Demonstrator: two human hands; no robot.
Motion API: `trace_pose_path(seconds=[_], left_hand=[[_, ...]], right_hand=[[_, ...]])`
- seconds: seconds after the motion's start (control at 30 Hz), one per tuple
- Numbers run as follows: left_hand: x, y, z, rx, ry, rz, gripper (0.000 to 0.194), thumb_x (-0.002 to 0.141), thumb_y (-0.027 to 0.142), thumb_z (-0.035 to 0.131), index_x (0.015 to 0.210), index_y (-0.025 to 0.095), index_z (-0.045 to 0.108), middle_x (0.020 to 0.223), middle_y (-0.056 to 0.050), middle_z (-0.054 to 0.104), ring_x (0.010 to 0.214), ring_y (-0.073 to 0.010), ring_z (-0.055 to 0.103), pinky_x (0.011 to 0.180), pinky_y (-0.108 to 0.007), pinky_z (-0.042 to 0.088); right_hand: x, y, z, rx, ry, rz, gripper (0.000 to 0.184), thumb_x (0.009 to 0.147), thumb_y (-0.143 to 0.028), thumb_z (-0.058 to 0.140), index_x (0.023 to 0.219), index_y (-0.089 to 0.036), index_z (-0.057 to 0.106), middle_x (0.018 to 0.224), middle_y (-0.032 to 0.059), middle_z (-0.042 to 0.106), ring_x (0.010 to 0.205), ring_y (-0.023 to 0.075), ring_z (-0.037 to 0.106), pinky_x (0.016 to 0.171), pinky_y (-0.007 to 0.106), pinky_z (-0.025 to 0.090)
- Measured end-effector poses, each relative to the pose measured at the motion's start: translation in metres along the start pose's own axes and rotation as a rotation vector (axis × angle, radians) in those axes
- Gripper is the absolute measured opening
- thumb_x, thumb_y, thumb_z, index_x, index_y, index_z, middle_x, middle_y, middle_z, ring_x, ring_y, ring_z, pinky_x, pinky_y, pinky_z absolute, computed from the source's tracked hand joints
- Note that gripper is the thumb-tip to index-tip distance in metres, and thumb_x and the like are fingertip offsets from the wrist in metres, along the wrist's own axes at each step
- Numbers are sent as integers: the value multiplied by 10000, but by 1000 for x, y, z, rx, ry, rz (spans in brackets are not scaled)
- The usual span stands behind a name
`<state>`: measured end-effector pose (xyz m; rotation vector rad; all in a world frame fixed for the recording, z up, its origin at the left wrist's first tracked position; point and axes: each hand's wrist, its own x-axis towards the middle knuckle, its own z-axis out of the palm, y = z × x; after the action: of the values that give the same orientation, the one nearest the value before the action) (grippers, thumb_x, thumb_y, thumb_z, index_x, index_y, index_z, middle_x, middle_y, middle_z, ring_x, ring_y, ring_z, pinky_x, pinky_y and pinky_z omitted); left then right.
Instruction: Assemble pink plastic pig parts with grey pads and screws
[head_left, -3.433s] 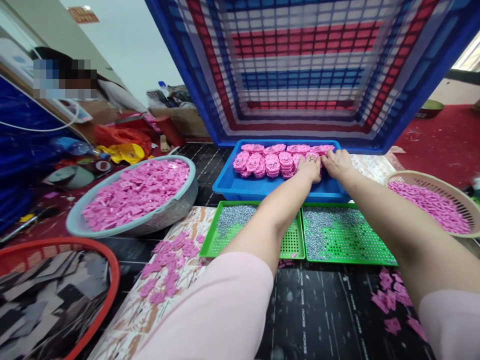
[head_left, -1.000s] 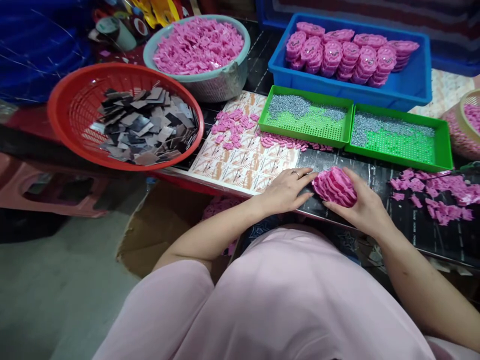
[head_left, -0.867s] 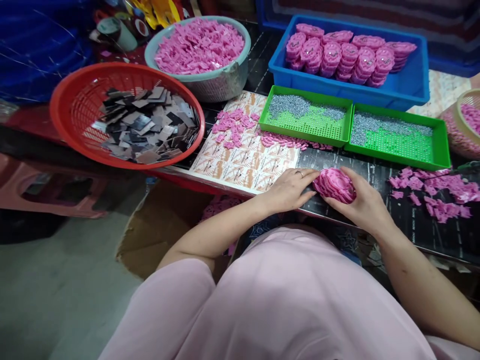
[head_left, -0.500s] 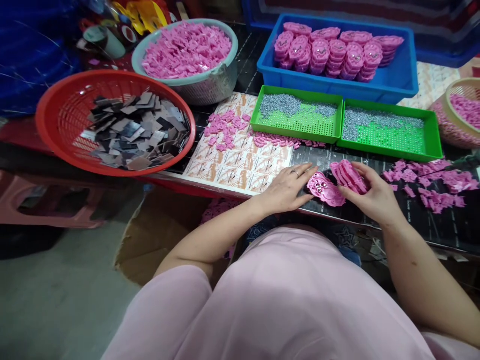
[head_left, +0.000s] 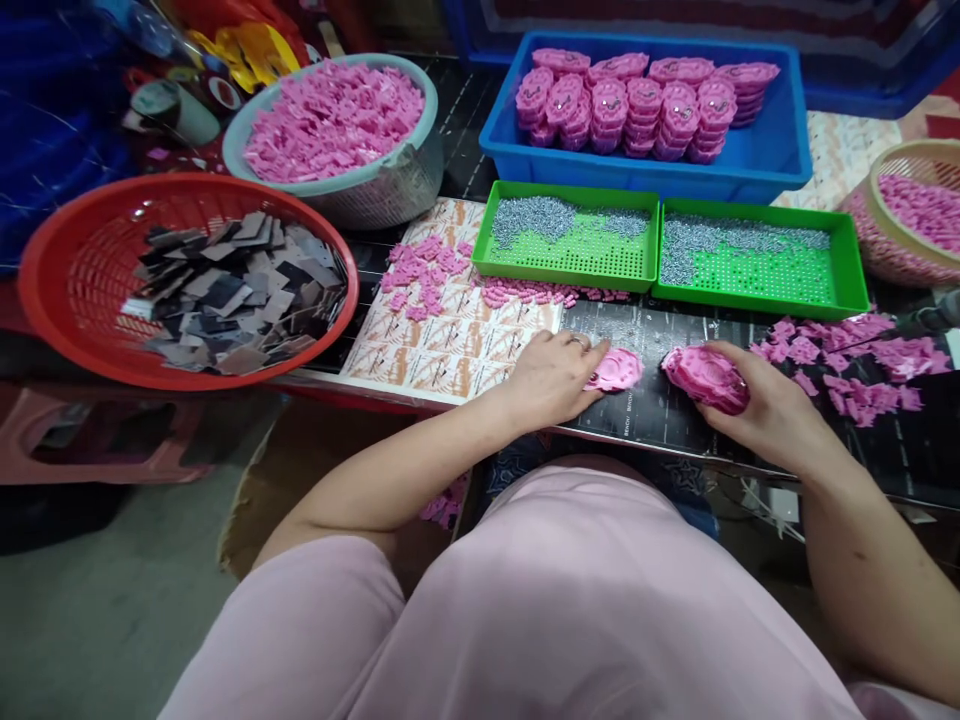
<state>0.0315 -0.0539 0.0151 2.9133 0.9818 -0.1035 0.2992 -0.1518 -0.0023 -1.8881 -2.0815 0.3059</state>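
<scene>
Near the worktop's (head_left: pixel 517 340) front edge, the left hand (head_left: pixel 551 378) is pressing a pink piece (head_left: pixel 621 370) flat, the right hand (head_left: pixel 772 405) is gripping a pink stack (head_left: pixel 705 376), and a stool (head_left: pixel 97 450) is standing below the left end.

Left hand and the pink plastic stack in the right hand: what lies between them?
A flat pink plastic piece, then bare black tabletop (head view).
</scene>
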Motion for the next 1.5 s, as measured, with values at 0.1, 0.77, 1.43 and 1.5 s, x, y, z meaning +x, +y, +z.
trace_pose_path(seconds=[0.1, 0.77, 1.43, 1.5], left_hand=[[-11, -4, 2, 65, 11, -211, 693, 894, 550, 525, 1444, 150, 395, 1051, -144, 679, 970, -304, 638, 796, -385, 446], [-46, -16, 4, 108, -122, -625, 733, 926, 683, 295, 1471, 198, 361, 1008, -155, 689, 897, -323, 674, 680, -348, 441], [17, 16, 17, -115, 41, 310, 809, 884, 605, 526, 1486, 109, 309, 1571, -192, 250, 1462, -334, 226, 1155, -522, 203], [22, 20, 19, -116, -16, 291, 847, 879, 609, 530, 1500, 96, 267, 1569, -208, 243, 1464, -333, 222, 1164, -518, 178]], right_hand=[[3, -3, 3, -24, -92, -192, 597, 805, -275, 581, 1378, -242, 419, 1264, 84, 598, 1086, 253, 609, 877, 386, 525], [97, -27, 4, -94, -487, -834, 673, 738, -69, 477, 1374, -287, 484, 1188, 87, 628, 1085, 260, 573, 904, 444, 482], [48, 15, -16, -24, -441, -655, 559, 806, -108, 485, 1351, -234, 506, 1144, 111, 607, 1045, 241, 571, 869, 408, 517], [50, 15, -19, -10, -467, -639, 559, 804, -149, 531, 1359, -210, 505, 1142, 123, 607, 1046, 246, 583, 870, 400, 526]])
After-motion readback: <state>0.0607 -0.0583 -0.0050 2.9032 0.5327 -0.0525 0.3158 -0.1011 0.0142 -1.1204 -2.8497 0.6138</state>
